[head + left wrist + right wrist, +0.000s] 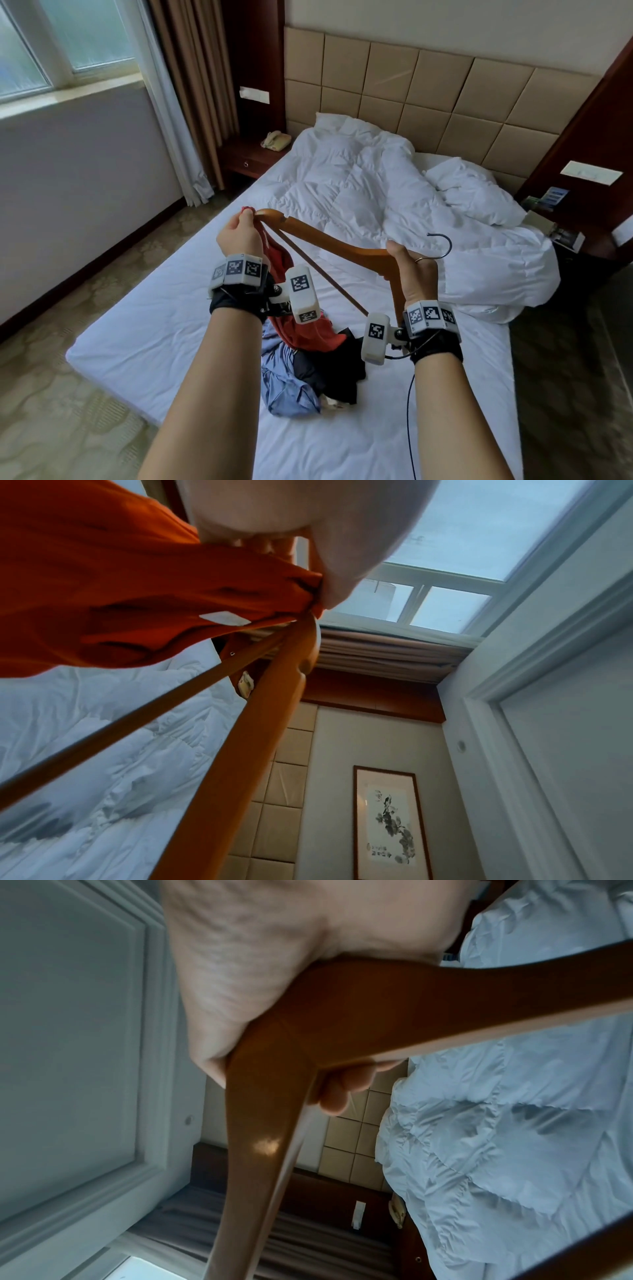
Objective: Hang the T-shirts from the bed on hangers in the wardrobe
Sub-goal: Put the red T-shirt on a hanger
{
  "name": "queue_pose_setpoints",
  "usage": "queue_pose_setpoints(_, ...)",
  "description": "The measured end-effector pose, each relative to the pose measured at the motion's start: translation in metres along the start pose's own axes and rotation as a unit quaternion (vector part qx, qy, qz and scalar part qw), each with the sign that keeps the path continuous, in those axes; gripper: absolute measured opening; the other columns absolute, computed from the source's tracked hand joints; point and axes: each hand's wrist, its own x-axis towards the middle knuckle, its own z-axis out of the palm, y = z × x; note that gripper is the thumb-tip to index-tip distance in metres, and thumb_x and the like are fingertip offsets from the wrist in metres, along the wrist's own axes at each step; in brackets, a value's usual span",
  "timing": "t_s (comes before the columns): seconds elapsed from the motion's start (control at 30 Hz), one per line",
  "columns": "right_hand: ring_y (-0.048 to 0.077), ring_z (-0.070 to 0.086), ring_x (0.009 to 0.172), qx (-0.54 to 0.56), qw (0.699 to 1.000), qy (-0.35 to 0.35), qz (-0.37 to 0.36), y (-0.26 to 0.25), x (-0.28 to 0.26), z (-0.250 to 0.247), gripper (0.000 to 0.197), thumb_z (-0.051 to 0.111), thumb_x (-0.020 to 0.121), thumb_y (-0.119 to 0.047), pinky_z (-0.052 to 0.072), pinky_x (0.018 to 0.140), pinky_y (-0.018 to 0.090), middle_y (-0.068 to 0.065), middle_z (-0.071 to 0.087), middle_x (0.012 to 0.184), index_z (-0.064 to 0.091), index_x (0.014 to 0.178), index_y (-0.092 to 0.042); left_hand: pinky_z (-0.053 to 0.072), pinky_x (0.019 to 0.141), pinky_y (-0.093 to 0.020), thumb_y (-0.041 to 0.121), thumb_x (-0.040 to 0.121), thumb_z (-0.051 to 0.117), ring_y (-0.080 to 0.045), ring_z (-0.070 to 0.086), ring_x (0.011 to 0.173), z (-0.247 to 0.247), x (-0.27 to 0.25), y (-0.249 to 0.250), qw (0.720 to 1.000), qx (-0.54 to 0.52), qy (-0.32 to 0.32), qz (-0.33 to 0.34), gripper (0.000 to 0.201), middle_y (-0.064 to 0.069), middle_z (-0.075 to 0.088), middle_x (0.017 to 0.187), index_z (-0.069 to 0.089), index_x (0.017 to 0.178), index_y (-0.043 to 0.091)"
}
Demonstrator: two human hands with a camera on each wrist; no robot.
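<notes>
While held up over the bed [144, 342], wooden hanger [329, 243] gripped at its middle bend by right hand [416, 274], fingers curled round the wood just below the metal hook [442, 241]. Hook pointing away to the right, toward the crumpled duvet [394, 192]. Long axis running from the right hand up and leftward, far tip ending at left hand [238, 234]. There, collar of red T-shirt [287, 260] pinched between left fingers, bunched right against that tip, rest of the cloth hanging down to the pile of other shirts [301, 373] on the sheet. Probably next: to pull the collar opening over the tip, along the arm toward the right hand. Left hand clearly nearer to the cloth. Wardrobe not in view.
</notes>
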Motion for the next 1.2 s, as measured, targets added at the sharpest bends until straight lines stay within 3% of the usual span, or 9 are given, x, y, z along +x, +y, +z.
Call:
queue_pose_setpoints(0.07,0.038,0.063,0.068,-0.017,1.0,-0.005,-0.003,-0.001,0.0,0.0,0.075,0.073,0.064,-0.063,0.052,0.068,0.043,0.034,0.064,0.08,0.065,0.077,0.01,0.054,0.093,-0.033,0.019,0.088,0.066,-0.017,0.067,0.091,0.0,0.001,0.001,1.0,0.025,-0.006,0.018,0.009,0.004,0.07,0.082,0.074,0.084,0.023)
queue_pose_setpoints(0.17,0.029,0.061,0.066,-0.025,1.0,-0.013,-0.002,0.0,-0.001,0.0,0.066,0.073,0.066,-0.061,0.055,0.072,0.05,0.022,0.066,0.067,0.065,0.07,0.005,0.054,0.09,-0.031,0.022,0.086,0.065,-0.017,0.069,0.094,-0.002,-0.001,0.001,0.994,0.091,-0.03,0.053,0.019,0.003,0.072,0.089,0.077,0.101,0.02)
queue_pose_setpoints(0.27,0.025,0.061,0.065,-0.041,0.999,-0.02,-0.007,-0.003,-0.003,-0.002,0.057,0.071,0.067,-0.061,0.055,0.073,0.05,0.012,0.063,0.06,0.066,0.064,-0.004,0.057,0.085,-0.035,0.025,0.082,0.064,-0.015,0.07,0.085,-0.004,-0.002,0.003,0.979,0.178,-0.061,0.082,0.017,0.006,0.074,0.086,0.076,0.094,0.025)
queue_pose_setpoints(0.47,0.017,0.047,0.059,-0.06,0.996,-0.039,-0.048,-0.01,-0.005,-0.001,0.053,0.071,0.068,-0.061,0.042,0.065,0.04,-0.002,0.047,0.051,0.064,0.057,-0.01,0.049,0.073,-0.033,0.025,0.089,0.058,-0.02,0.058,0.084,-0.002,-0.008,0.004,0.895,0.4,-0.084,0.179,0.021,-0.002,0.055,0.115,0.077,0.097,0.029)
queue_pose_setpoints(0.63,0.014,0.04,0.057,-0.064,0.993,-0.082,-0.048,-0.021,-0.007,0.001,0.061,0.077,0.07,-0.065,0.035,0.062,0.031,-0.004,0.041,0.051,0.055,0.054,-0.011,0.05,0.067,-0.029,0.014,0.085,0.057,-0.02,0.065,0.083,0.003,-0.014,0.006,0.87,0.425,-0.121,0.217,0.024,0.002,0.07,0.093,0.076,0.08,0.027)
queue_pose_setpoints(0.77,0.015,0.068,0.073,-0.065,0.988,-0.136,-0.033,-0.027,-0.009,0.008,0.046,0.084,0.064,-0.059,0.055,0.079,0.035,-0.005,0.072,0.069,0.073,0.075,-0.015,0.038,0.052,-0.016,0.012,0.082,0.061,-0.012,0.063,0.071,0.007,-0.02,0.005,0.87,0.411,-0.147,0.228,0.022,0.004,0.071,0.075,0.074,0.07,0.026)
queue_pose_setpoints(0.9,0.02,0.073,0.089,-0.095,0.977,-0.189,-0.035,-0.028,-0.007,0.017,0.028,0.09,0.07,-0.021,0.057,0.093,0.039,0.001,0.077,0.089,0.073,0.092,-0.016,0.04,0.056,-0.014,0.013,0.08,0.068,-0.012,0.065,0.073,0.015,-0.02,0.002,0.869,0.397,-0.185,0.23,0.012,0.001,0.073,0.077,0.079,0.08,0.018)
queue_pose_setpoints(1.03,0.018,0.071,0.091,-0.121,0.973,-0.194,-0.036,-0.031,-0.005,0.029,0.035,0.088,0.069,-0.022,0.056,0.093,0.043,0.0,0.075,0.095,0.07,0.1,-0.021,0.055,0.069,-0.028,0.016,0.077,0.07,-0.017,0.069,0.077,0.029,-0.023,0.003,0.845,0.427,-0.232,0.225,0.011,0.002,0.074,0.076,0.078,0.075,0.023)
queue_pose_setpoints(1.2,0.016,0.071,0.091,-0.151,0.966,-0.201,-0.06,-0.045,-0.003,0.036,0.026,0.085,0.076,-0.018,0.056,0.092,0.037,-0.002,0.074,0.093,0.066,0.091,-0.029,0.056,0.079,-0.035,0.019,0.082,0.069,-0.021,0.068,0.086,0.04,-0.028,0.012,0.814,0.463,-0.261,0.234,0.011,-0.003,0.074,0.087,0.079,0.086,0.019)
